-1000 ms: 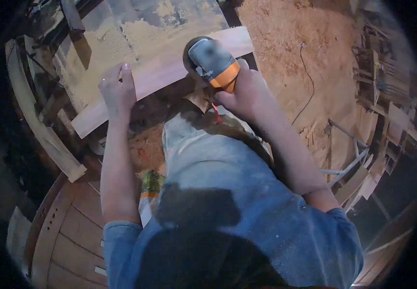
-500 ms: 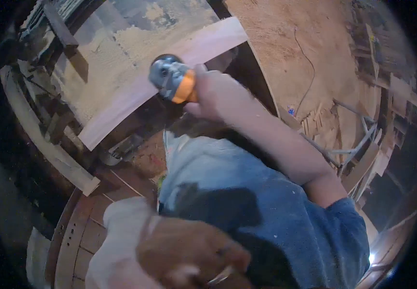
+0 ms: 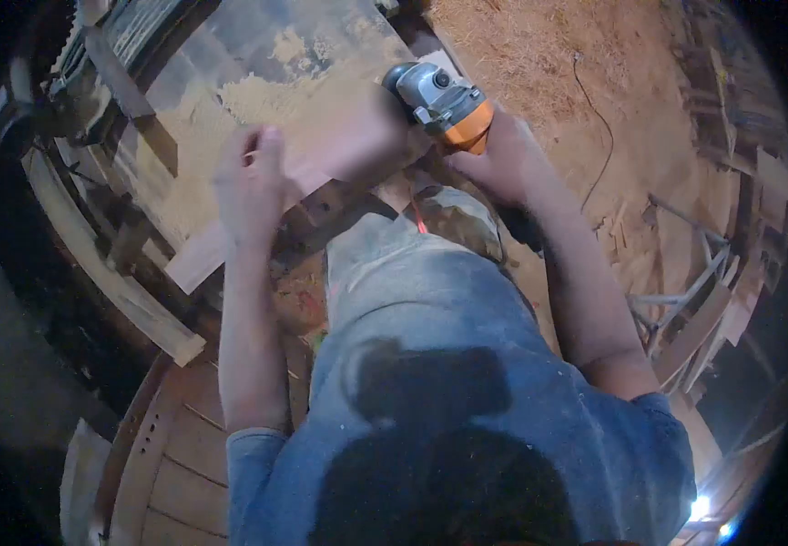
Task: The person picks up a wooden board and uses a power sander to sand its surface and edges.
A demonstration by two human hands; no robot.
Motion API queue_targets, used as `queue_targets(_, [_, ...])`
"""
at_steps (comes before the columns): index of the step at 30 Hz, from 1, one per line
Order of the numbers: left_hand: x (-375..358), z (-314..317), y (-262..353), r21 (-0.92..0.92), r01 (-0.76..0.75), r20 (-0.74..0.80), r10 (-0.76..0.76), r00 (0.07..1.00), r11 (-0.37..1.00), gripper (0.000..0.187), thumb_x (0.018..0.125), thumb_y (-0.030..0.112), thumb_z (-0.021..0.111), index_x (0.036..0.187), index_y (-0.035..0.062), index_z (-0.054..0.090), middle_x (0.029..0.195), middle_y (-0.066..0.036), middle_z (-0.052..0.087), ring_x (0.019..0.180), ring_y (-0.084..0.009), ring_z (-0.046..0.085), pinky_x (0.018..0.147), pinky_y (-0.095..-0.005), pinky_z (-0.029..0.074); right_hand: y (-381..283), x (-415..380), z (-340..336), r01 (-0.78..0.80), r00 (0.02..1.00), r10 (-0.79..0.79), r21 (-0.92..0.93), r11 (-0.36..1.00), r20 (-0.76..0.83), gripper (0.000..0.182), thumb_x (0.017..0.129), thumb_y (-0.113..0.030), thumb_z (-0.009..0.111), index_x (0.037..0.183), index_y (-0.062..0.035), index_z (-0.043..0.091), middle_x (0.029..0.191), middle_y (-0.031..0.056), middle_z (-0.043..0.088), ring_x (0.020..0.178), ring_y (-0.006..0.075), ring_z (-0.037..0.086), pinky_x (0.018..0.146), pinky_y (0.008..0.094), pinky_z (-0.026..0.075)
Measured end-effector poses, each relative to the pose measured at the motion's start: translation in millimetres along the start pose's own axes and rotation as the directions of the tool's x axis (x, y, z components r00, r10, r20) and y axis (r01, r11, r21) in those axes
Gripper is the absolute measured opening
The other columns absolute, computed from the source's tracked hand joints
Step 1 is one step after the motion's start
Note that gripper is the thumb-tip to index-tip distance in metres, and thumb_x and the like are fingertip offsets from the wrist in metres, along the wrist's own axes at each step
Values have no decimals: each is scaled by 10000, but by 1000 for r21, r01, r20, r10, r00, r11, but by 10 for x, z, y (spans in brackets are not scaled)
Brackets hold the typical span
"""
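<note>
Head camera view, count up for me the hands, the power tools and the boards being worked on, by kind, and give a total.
Hands: 2, the left hand pressing on the board and the right hand gripping the tool.
Power tools: 1, a grey and orange angle grinder.
Boards being worked on: 1, a pale wooden board.
Total: 4

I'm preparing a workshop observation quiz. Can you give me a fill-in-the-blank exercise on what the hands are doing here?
1. The right hand has its grip on a grey and ____ angle grinder.
2. The left hand presses flat on the long pale wooden ____.
3. The grinder's head rests on the board's ____ end, as seen in the picture.
4. Heaps of pale ____ lie on the workbench beyond the board.

Missing words: orange; board; right; sawdust
</note>
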State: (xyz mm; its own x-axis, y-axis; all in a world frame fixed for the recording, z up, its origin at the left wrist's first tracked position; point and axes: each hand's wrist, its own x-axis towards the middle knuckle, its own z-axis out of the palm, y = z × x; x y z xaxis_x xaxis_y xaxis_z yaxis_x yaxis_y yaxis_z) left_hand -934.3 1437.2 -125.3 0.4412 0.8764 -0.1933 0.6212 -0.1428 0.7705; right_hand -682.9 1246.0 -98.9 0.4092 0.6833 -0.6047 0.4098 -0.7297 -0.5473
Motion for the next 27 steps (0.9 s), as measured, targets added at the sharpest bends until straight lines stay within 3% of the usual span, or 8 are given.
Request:
queue_targets(1, [84, 57, -345, 58, 68, -137, -60, 989, 996, 386, 1030, 354, 583, 1057, -9, 710, 945, -165, 727, 921, -281, 691, 872, -397, 519, -16, -11, -39, -25, 999, 25, 2, 1000, 28, 665, 763, -357, 825, 1254, 20, 582, 1167, 243, 714, 1107, 407, 694, 957, 472, 567])
queue_targets(5, [177, 13, -903, 456, 87, -143, -24, 989, 886, 434, 1059, 379, 505, 1089, 3, 720, 1033, -210, 742, 985, -372, 692, 880, -457, 509, -673, -175, 89, -92, 968, 155, -292, 952, 199, 607, 794, -357, 830, 1217, -10, 568, 1117, 230, 720, 1064, 389, 716, 932, 484, 587])
queue_targets(7, [176, -6, -774, 561, 146, -61, -135, 989, 815, 470, 1071, 390, 466, 1059, 4, 734, 1056, -229, 738, 1009, -399, 682, 873, -483, 498, -687, -247, 244, 85, 978, -44, -196, 977, 204, 623, 811, -352, 796, 1218, 17, 505, 1050, 244, 727, 1025, 426, 714, 909, 507, 587])
queue_targets(16, [185, 32, -1033, 554, 2, 39, -28, 999, 833, 579, 1077, 445, 430, 933, -16, 749, 946, -222, 747, 906, -386, 698, 818, -461, 500, -364, 77, -241, -68, 986, 87, -134, 989, 144, 682, 780, -359, 815, 1236, 53, 520, 1052, 285, 717, 1054, 444, 695, 918, 513, 574])
queue_targets(19, [192, 86, -970, 428, 241, -78, -231, 970, 871, 586, 1074, 450, 432, 944, -27, 746, 949, -214, 754, 919, -364, 710, 823, -451, 507, -114, 151, -272, -88, 994, 93, -74, 993, 64, 684, 763, -374, 820, 1244, 33, 554, 1087, 286, 712, 1085, 447, 686, 942, 505, 567])
queue_targets(21, [202, 90, -895, 439, 265, -95, -249, 964, 858, 581, 1072, 450, 435, 954, -27, 746, 940, -218, 751, 923, -356, 716, 831, -449, 512, 23, 219, -350, -84, 996, 85, -23, 996, 37, 714, 765, -415, 816, 1255, 16, 527, 1130, 279, 706, 1103, 431, 690, 965, 503, 573])
queue_targets(25, [219, 105, -801, 435, 266, -112, -241, 964, 860, 568, 1072, 437, 436, 957, -24, 746, 925, -217, 753, 907, -359, 721, 823, -450, 522, 531, 464, -497, -71, 997, 73, 147, 987, -8, 651, 767, -431, 806, 1228, 3, 655, 1177, 256, 716, 1128, 415, 690, 982, 470, 564])
queue_targets(27, [198, 92, -779, 453, 248, -90, -232, 968, 856, 562, 1071, 432, 433, 949, -18, 746, 914, -212, 755, 893, -364, 724, 809, -453, 526, 843, 617, -552, 13, 1000, -9, 253, 967, -15, 572, 799, -420, 800, 1200, -23, 705, 1158, 200, 742, 1091, 349, 712, 986, 431, 545])
